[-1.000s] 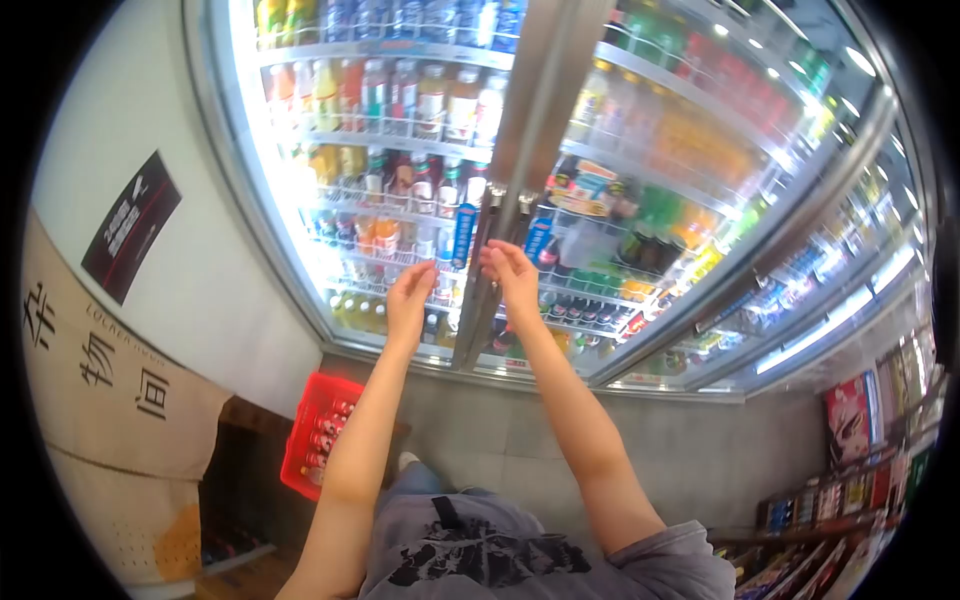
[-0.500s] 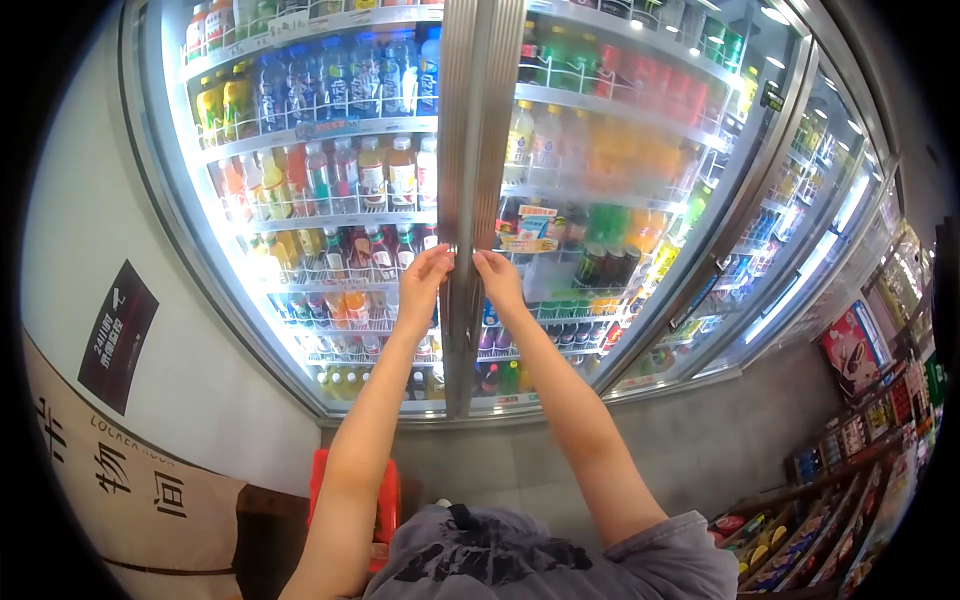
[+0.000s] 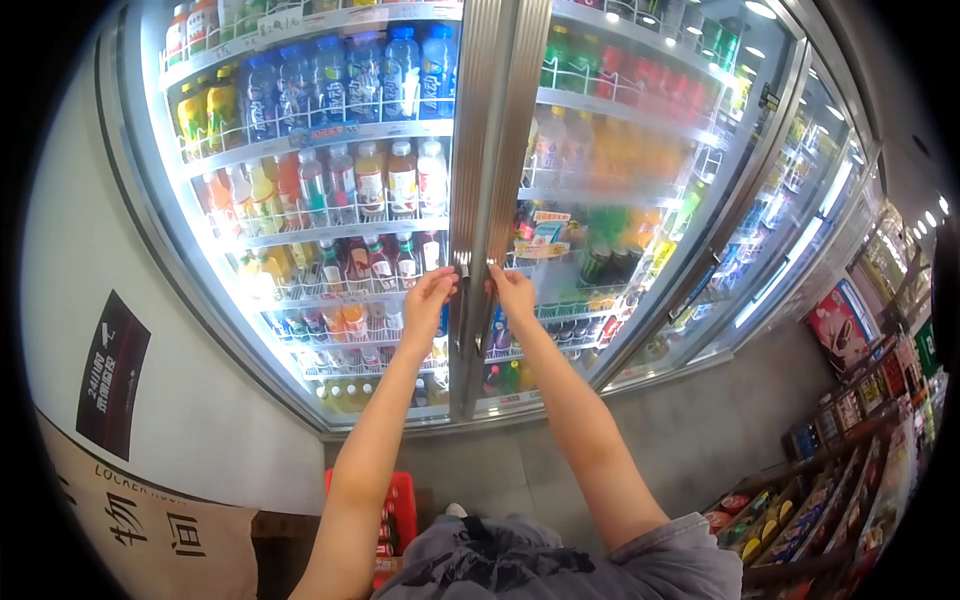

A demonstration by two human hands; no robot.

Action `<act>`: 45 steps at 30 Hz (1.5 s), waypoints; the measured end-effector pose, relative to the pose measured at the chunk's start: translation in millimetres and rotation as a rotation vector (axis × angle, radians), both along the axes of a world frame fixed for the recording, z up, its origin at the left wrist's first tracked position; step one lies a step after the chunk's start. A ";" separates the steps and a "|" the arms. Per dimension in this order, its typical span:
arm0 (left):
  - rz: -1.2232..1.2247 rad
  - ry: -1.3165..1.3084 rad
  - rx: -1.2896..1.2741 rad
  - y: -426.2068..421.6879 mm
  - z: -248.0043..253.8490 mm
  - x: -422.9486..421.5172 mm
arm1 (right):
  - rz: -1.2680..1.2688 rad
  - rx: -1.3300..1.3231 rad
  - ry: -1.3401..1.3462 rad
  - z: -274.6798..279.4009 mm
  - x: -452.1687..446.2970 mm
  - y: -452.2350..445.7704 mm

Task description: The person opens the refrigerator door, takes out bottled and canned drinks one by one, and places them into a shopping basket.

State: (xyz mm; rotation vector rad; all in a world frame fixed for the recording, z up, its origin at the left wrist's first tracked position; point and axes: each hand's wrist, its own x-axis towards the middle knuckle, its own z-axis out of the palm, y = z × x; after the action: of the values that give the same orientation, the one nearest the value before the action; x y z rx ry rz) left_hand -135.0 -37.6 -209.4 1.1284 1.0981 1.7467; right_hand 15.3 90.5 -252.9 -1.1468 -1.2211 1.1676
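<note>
Two glass fridge doors meet at metal frames, the left frame (image 3: 478,150) and the right frame (image 3: 520,130). My left hand (image 3: 431,298) is at the lower part of the left frame, its fingers curled together against the edge. On the right frame, at the same height, my right hand (image 3: 512,292) has its fingers bent around the edge. Behind the left door stand rows of bottles, among them blue-capped bottles (image 3: 401,75). A small colourful label (image 3: 543,234) shows on the right door, whose glass is partly fogged.
Below my left forearm, a red basket (image 3: 402,500) with bottles sits on the grey floor (image 3: 480,470). A dark sign (image 3: 113,375) is on the left wall. Snack shelves (image 3: 800,500) stand at the lower right, and more glass doors (image 3: 770,240) continue to the right.
The view has shifted, showing more of the upper shelves than a second ago. Both hands have come up to the door frames, their fingers now at the edges.
</note>
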 end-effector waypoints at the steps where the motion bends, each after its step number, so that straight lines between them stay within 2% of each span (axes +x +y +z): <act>1: -0.019 -0.012 -0.001 -0.2 -1.7 3.8 | 0.036 -0.017 -0.002 4.3 2.4 -1.9; 8: -0.063 -0.010 -0.025 -15.0 -4.3 28.1 | -0.061 -0.004 -0.199 -15.0 0.1 14.5; 15: -0.005 0.040 -0.052 -20.2 -6.2 21.9 | -0.076 0.013 -0.304 19.0 8.0 -23.6; 19: -0.016 0.033 -0.027 -9.3 -3.3 40.9 | -0.033 0.026 -0.229 18.6 38.2 -60.9; 22: 0.088 0.093 0.033 4.2 -1.3 68.1 | 0.133 -0.036 -0.135 16.6 70.4 -88.1; 23: 0.082 0.072 0.042 9.5 0.1 76.9 | 0.110 -0.034 -0.133 20.5 82.6 -96.8; 25: 0.078 0.030 0.053 5.2 13.6 98.1 | -0.058 0.204 -0.382 44.9 104.6 -130.5; 27: 0.068 -0.007 0.059 -3.0 22.3 117.5 | -0.107 0.207 -0.344 72.1 120.7 -153.8; 29: 0.039 -0.076 0.029 -16.2 26.3 128.7 | -0.111 0.335 -0.165 87.2 131.6 -169.1; 31: 0.076 -0.075 0.037 -38.6 36.1 146.7 | -0.089 0.348 -0.148 106.5 135.8 -188.5; 33: 0.076 -0.049 0.010 -58.8 41.6 157.2 | 0.097 0.398 0.119 124.1 135.2 -208.8; 34: 0.078 -0.049 0.011 -60.3 35.7 160.1 | 0.186 0.386 0.172 134.2 136.0 -221.7; 39: -0.129 -0.275 0.113 -99.2 27.3 196.7 | 0.265 0.421 0.223 153.8 130.1 -252.9; 40: -0.105 -0.160 0.119 -111.5 31.6 206.7 | 0.237 0.441 0.207 155.4 130.2 -254.8; 44: -0.045 -0.149 0.058 -139.1 28.8 247.9 | 0.182 0.510 0.190 159.7 132.3 -257.4; 45: -0.203 -0.181 0.019 -141.8 22.8 254.6 | 0.178 0.536 0.203 160.5 133.1 -256.2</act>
State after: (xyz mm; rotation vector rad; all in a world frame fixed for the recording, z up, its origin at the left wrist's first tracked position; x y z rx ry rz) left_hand 119.6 -179.4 -186.6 1.0322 0.8305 1.6656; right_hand 148.4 -165.7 -92.4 -0.5168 -1.3842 0.9711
